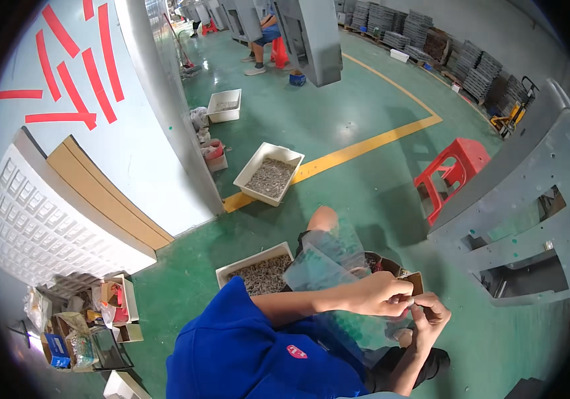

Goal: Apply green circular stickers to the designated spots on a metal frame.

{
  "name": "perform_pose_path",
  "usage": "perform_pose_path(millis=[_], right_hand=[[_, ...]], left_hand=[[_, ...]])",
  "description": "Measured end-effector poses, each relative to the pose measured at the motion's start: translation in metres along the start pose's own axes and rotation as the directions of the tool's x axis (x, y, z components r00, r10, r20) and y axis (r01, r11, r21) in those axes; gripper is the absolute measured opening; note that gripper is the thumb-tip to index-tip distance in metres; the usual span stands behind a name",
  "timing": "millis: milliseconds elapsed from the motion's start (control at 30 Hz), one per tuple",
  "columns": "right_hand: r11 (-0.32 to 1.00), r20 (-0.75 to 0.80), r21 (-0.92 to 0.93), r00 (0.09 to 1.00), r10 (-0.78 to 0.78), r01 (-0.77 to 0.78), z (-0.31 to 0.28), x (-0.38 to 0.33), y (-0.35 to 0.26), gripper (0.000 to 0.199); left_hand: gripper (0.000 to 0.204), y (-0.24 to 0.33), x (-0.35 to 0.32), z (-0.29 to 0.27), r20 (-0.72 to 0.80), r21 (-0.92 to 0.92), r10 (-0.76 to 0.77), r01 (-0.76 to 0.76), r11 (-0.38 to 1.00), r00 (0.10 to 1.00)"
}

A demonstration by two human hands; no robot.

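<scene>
The left hand (388,292) and right hand (431,316) are meeting, their fingers pinching a small pale piece (410,307), too small to identify, between them; clear plastic sheeting (321,256) is spreading beneath the left forearm (291,306), beside a white tray (253,257).

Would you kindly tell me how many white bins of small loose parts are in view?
3 that show clearly: the near bin, left of the left hand; the middle bin, across the yellow line; and the far bin, farther back. More may be hidden.
</scene>
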State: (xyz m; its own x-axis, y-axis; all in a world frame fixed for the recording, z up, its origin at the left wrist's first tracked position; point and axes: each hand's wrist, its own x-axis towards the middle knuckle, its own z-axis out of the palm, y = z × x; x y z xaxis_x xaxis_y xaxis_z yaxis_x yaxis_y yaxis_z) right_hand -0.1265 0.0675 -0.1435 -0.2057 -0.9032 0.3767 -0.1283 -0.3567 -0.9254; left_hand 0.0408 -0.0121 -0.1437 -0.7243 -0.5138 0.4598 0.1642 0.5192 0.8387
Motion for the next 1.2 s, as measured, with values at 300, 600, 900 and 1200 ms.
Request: perform_pose_path(millis=[300,600,900,1200], right_hand=[[0.932,-0.018,-0.306,0.977,-0.212,0.196,0.010,-0.005,0.000,0.010],[0.656,0.151,-0.628,0.893,-0.424,0.418,0.022,-0.004,-0.020,0.017],[0.428,0.406,-0.657,0.770,-0.493,0.621,0.016,0.003,-0.042,0.030],[0.236,0.656,-0.628,0.668,-0.353,0.742,0.018,0.007,-0.054,0.027]], left_hand=[[0.016,-0.004,-0.003,0.002,-0.046,-0.007,-0.049,0.049,0.999,0.998],[0.016,-0.004,-0.006,0.004,0.002,-0.303,-0.293,0.280,0.911,0.956],[0.017,0.005,-0.006,0.000,0.157,-0.674,-0.291,0.318,0.666,0.944],[0.019,-0.015,-0.015,0.008,0.042,-0.655,-0.209,0.185,0.733,0.977]])
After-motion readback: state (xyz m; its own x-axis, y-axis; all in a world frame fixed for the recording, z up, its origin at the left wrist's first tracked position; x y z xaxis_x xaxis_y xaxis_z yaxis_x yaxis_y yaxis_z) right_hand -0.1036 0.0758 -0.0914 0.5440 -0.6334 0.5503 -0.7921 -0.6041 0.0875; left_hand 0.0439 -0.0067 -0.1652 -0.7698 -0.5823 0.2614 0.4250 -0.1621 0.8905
